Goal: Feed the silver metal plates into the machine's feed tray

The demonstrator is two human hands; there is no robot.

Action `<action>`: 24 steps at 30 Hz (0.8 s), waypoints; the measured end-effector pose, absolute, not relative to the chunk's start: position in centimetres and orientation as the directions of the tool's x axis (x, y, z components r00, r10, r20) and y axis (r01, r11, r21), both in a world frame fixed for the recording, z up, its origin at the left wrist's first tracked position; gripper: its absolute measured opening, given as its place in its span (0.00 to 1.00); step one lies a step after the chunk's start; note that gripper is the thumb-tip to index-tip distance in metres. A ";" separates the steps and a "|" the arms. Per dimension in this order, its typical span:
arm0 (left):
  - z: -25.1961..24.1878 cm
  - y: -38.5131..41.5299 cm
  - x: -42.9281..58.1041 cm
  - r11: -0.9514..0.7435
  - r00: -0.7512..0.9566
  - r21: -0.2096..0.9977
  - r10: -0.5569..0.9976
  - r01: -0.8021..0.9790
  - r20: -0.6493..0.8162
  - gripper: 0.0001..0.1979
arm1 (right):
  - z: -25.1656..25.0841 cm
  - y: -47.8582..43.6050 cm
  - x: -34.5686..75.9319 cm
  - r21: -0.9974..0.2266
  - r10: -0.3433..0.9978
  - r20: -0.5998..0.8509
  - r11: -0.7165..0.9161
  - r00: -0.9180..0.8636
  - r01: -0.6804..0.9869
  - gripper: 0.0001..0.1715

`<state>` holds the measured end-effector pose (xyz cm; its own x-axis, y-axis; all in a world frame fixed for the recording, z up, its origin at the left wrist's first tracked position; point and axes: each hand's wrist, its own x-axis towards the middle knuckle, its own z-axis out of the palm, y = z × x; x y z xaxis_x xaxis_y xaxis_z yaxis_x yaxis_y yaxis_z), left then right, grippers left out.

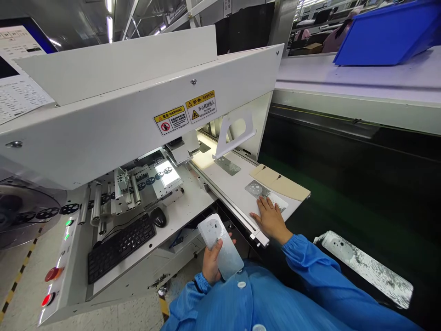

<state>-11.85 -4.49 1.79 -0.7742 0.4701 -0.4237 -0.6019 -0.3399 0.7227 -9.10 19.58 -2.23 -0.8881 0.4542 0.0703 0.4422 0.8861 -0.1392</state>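
My left hand [212, 262] is wrapped round a pale grey phone back panel [225, 253], which may be a stack, held near my body. My right hand [272, 218] lies with fingers stretched over the lower part of a patterned phone panel [257, 189] at the near end of the white conveyor [237, 186]. Another patterned panel [228, 166] lies farther up this conveyor, and a darker one [204, 147] is under the machine's light. A speckled panel [368, 264] rests on the dark green belt at the right.
A white machine [138, 110] with warning labels spans the left and centre. A black keyboard [120, 248] and mouse [158, 217] sit on its ledge, near red buttons [52, 274]. A blue bin [386, 34] stands on the upper right shelf. A beige plate [279, 183] edges the conveyor.
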 end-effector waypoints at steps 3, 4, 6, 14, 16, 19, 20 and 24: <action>1.4 -4.6 -11.9 -0.353 -0.774 0.711 0.464 -0.608 -0.431 0.33 | -2.6 20.0 -9.4 -0.141 0.447 0.064 0.889 -0.892 0.435 0.37; 1.3 -4.6 -11.9 -0.357 -0.772 0.706 0.465 -0.612 -0.434 0.33 | -2.7 20.2 -9.5 -0.144 0.442 0.067 0.892 -0.895 0.429 0.37; 1.2 -4.6 -11.9 -0.363 -0.771 0.700 0.464 -0.615 -0.437 0.33 | -3.0 20.4 -9.6 -0.151 0.432 0.080 0.896 -0.898 0.417 0.37; 1.0 -4.6 -11.8 -0.358 -0.774 0.708 0.465 -0.608 -0.429 0.32 | -2.8 20.7 -10.1 -0.148 0.439 0.079 0.893 -0.895 0.425 0.36; 0.8 -4.6 -11.8 -0.357 -0.775 0.711 0.468 -0.605 -0.425 0.32 | -2.8 20.7 -10.1 -0.150 0.446 0.083 0.890 -0.891 0.431 0.36; 0.8 -4.6 -11.9 -0.351 -0.775 0.719 0.475 -0.600 -0.416 0.32 | -2.7 20.7 -10.1 -0.165 0.451 0.088 0.886 -0.888 0.433 0.36; 0.9 -4.6 -11.9 -0.347 -0.775 0.721 0.476 -0.600 -0.416 0.31 | -2.6 20.7 -10.1 -0.171 0.450 0.095 0.886 -0.888 0.431 0.36; 1.5 -4.6 -11.9 -0.333 -0.772 0.725 0.471 -0.603 -0.426 0.30 | -1.9 20.4 -9.7 -0.218 0.422 0.174 0.897 -0.890 0.384 0.33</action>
